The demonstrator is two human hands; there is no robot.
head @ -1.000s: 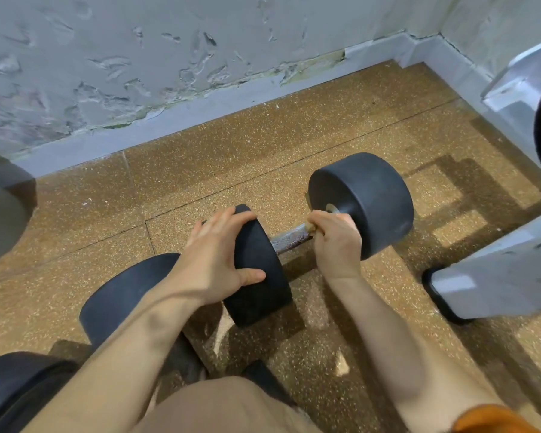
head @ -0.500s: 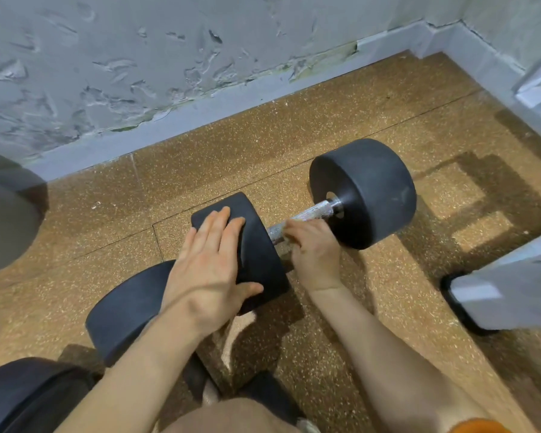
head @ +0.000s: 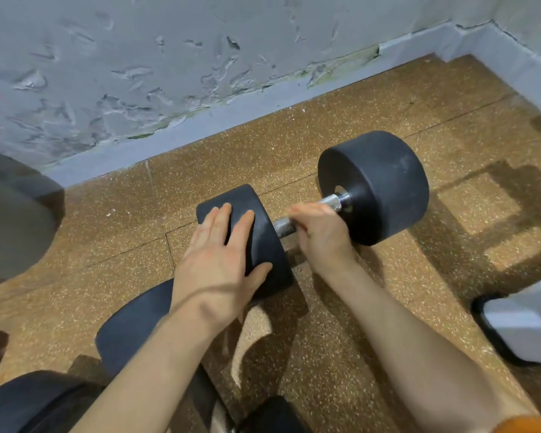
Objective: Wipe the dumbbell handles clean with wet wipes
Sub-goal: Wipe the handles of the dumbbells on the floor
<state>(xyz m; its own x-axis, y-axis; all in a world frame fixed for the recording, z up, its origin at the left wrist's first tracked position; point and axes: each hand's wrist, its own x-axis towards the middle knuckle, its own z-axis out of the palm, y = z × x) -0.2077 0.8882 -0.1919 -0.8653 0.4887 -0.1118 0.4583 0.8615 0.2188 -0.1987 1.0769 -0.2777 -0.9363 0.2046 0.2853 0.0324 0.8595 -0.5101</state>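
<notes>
Speckled brown rubber floor (head: 341, 114) fills most of what we see, running up to a grey wall (head: 138, 73) with flaking paint and a pale skirting board (head: 231, 117) at its foot. On that floor, right in front of us, lies the dumbbell (head: 375, 185). Its long axis runs on a slant, from the near head by our left side up and away to the far head on the right, which points toward the corner of the room. Both black heads sit on the floor, and the knurled metal handle (head: 333, 202) spans the gap between them. Our left hand (head: 219, 260) lies flat on the near head (head: 264, 245), with the fingers straight and slightly spread over its rounded top and the thumb against its inner face. It presses rather than grasps. Our right hand (head: 319, 232) is curled over the middle of the handle, fingers wrapped round the bar, with bare metal showing on either side of the fist. We cannot tell whether anything lies between the fingers and the bar, as the hand hides it. Just behind our left forearm sits another black weight (head: 128, 323). A pale machine foot (head: 519, 326) rests on the floor at the right edge, well apart from the dumbbell.
</notes>
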